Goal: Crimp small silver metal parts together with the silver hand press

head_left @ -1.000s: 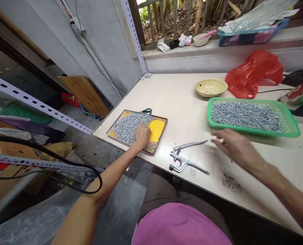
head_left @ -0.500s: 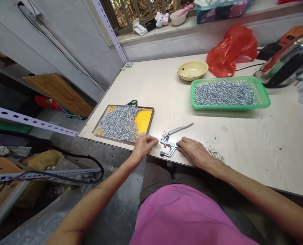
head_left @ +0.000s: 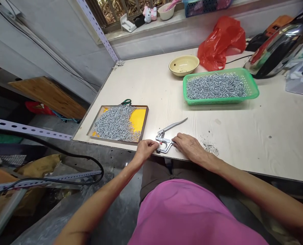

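Observation:
Silver snap-fastener pliers point(head_left: 166, 147) lie at the table's front edge, their upper handle spread away from the lower one and a red bit in the jaw. My right hand point(head_left: 189, 146) is closed around the end of the lower handle. At the jaw's left side, my left hand point(head_left: 146, 149) pinches thumb and forefinger together; what they hold is too small to make out. Just behind that hand is a shallow tray point(head_left: 145, 124) with a yellow bottom, heaped with small silver metal pieces point(head_left: 115, 123).
A green plastic basket point(head_left: 253, 89) of similar metal pieces stands at the back right. Near it are a cream bowl point(head_left: 184, 65), a red plastic bag point(head_left: 221, 41) and a metal kettle point(head_left: 279, 47). Green-handled scissors point(head_left: 126, 102) lie behind the tray.
My left hand has moved right, up to the jaw of the pliers, closing the small gap. My right hand stays on the lower handle. The camera view has shifted slightly.

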`<state>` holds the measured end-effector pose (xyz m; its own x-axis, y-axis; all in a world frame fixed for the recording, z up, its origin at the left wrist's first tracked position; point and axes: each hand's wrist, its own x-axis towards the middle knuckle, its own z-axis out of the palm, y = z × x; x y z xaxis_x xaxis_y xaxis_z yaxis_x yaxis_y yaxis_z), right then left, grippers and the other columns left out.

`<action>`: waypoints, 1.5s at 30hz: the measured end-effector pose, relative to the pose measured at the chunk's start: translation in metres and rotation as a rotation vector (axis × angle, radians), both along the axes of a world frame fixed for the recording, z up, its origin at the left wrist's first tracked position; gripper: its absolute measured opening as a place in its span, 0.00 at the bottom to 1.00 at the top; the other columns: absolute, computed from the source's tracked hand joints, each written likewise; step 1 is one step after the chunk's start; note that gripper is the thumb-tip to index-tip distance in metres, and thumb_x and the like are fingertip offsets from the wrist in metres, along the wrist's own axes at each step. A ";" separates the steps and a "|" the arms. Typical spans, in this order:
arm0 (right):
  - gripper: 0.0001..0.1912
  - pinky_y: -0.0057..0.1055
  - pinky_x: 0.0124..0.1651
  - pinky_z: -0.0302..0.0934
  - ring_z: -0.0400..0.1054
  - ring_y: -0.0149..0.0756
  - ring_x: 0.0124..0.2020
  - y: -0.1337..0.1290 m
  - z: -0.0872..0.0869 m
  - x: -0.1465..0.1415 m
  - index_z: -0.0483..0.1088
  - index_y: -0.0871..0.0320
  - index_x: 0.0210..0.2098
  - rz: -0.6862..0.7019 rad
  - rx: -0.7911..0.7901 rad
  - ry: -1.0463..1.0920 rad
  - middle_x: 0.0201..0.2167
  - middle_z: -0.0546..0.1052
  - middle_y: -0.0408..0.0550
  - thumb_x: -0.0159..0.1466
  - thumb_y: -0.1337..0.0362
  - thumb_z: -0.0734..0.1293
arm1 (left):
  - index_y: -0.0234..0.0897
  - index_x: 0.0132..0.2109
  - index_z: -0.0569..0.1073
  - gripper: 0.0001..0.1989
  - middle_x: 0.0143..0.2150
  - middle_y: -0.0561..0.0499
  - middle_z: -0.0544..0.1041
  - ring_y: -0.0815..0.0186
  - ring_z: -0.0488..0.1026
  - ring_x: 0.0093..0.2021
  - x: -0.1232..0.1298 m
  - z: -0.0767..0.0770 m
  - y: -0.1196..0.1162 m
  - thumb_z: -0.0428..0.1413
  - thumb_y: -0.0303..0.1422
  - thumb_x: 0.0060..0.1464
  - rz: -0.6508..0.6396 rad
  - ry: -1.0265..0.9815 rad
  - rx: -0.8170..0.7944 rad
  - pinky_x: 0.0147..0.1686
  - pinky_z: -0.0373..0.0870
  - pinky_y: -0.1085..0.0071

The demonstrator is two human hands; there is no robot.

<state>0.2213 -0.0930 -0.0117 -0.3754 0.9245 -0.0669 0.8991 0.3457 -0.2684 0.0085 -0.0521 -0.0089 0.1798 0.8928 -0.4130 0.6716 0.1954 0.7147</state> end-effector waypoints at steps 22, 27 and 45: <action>0.13 0.31 0.37 0.52 0.64 0.36 0.37 -0.004 -0.010 0.004 0.72 0.59 0.40 0.018 0.083 0.062 0.36 0.72 0.51 0.70 0.65 0.56 | 0.35 0.21 0.68 0.16 0.13 0.58 0.62 0.75 0.53 0.13 0.007 0.013 0.018 0.57 0.42 0.46 -0.156 0.028 -0.249 0.14 0.47 0.76; 0.13 0.31 0.37 0.52 0.64 0.36 0.37 -0.004 -0.010 0.003 0.72 0.60 0.40 0.021 0.082 0.050 0.36 0.72 0.50 0.70 0.64 0.57 | 0.34 0.22 0.68 0.14 0.13 0.57 0.63 0.75 0.55 0.14 0.010 0.016 0.021 0.56 0.39 0.48 -0.176 0.062 -0.303 0.15 0.49 0.76; 0.15 0.34 0.44 0.58 0.64 0.42 0.46 -0.001 0.000 0.012 0.69 0.59 0.50 -0.006 0.062 0.114 0.49 0.70 0.57 0.69 0.59 0.59 | 0.33 0.28 0.71 0.10 0.14 0.59 0.64 0.75 0.60 0.14 0.008 0.018 0.013 0.57 0.36 0.51 -0.114 0.058 -0.391 0.15 0.55 0.78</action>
